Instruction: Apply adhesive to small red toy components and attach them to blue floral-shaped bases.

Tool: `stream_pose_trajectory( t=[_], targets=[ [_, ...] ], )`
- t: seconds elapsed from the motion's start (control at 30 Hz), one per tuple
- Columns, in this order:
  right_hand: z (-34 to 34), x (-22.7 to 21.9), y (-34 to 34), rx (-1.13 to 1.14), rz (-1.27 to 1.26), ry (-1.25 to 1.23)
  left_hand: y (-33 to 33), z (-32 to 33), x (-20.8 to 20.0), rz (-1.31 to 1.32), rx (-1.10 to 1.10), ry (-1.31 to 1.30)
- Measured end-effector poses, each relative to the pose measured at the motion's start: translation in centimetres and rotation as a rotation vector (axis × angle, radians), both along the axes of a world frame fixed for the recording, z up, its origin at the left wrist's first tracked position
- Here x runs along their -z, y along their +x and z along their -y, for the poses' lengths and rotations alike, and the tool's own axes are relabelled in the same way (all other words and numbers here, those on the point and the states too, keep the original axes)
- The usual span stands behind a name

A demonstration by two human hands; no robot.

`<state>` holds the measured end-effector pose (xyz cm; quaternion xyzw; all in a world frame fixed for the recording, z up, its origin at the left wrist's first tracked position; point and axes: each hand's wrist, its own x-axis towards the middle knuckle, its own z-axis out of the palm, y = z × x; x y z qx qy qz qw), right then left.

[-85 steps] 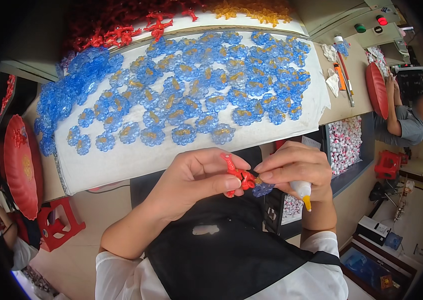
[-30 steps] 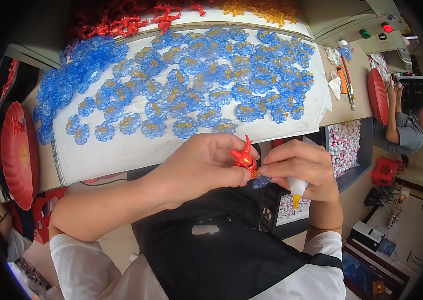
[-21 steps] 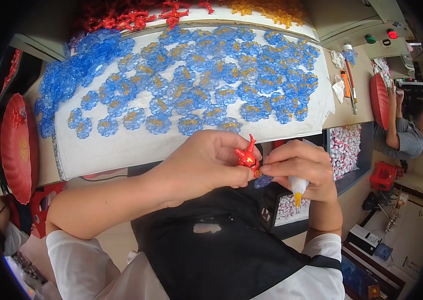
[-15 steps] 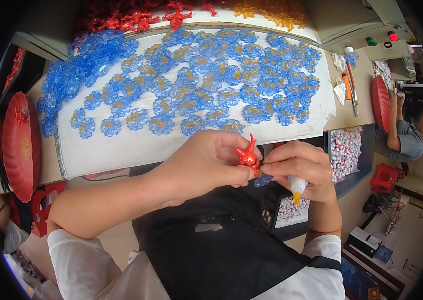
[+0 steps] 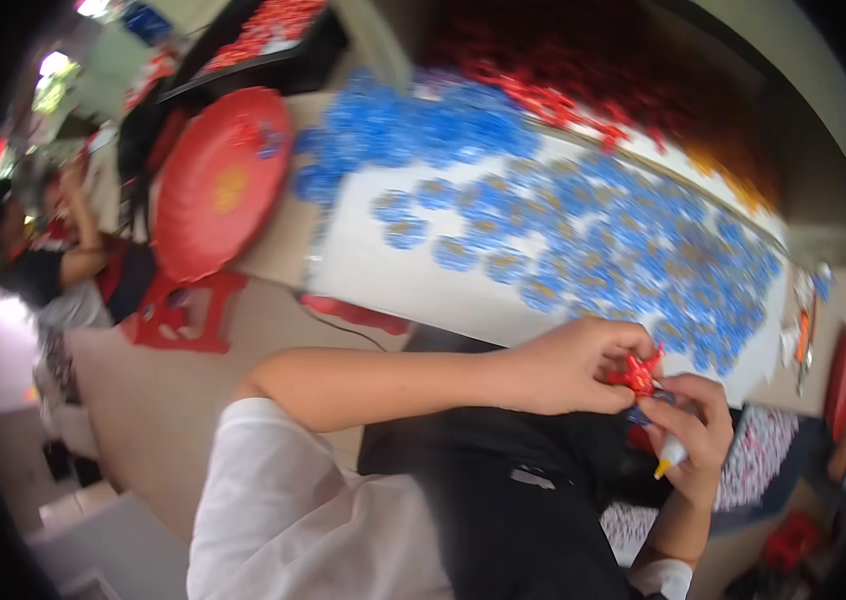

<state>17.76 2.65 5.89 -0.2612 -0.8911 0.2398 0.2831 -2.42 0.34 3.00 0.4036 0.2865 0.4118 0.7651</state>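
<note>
My left hand (image 5: 583,368) is closed around a small red plastic toy figure (image 5: 640,373), pinching it at the fingertips. Close beside it, my right hand (image 5: 705,425) grips a small white squeeze bottle (image 5: 674,455) whose yellow tip points down. The right thumb and fingertips meet the figure's lower end, next to a dark blue piece (image 5: 651,408); motion blur hides how the two join. Beyond the hands, many clear blue flower-shaped pieces (image 5: 540,291) with amber bits lie spread on a white sheet (image 5: 368,262) on the table.
A heap of blue pieces (image 5: 423,120) covers the table's far left. Red parts (image 5: 563,105) and amber parts (image 5: 733,180) sit behind the sheet. Left of it are a red basin (image 5: 183,220) and a red stool (image 5: 208,318); another person (image 5: 83,260) sits further left. Orange-handled tools (image 5: 803,335) lie right.
The view has swung left, so the hands and table now appear further right, and the red basin and a person show at left. Both hands keep the red figure and bottle.
</note>
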Motion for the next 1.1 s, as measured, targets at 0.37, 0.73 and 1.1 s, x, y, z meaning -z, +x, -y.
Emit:
stream_pose_trajectory(
  t=[0.37,0.73,1.1],
  targets=[
    [0.2,2.1,0.5,0.2,-0.187,0.005,-26.6,6.1,-4.4,-1.364,-1.052,0.254],
    [1.3,2.9,1.3,0.287,-0.195,-0.124,-32.7,3.8,-0.2,-1.822,-0.657,0.443],
    [1.5,4.6,2.8,0.332,-0.429,-0.483,-18.7,-0.5,-5.9,-1.542,-0.812,0.658]
  ],
)
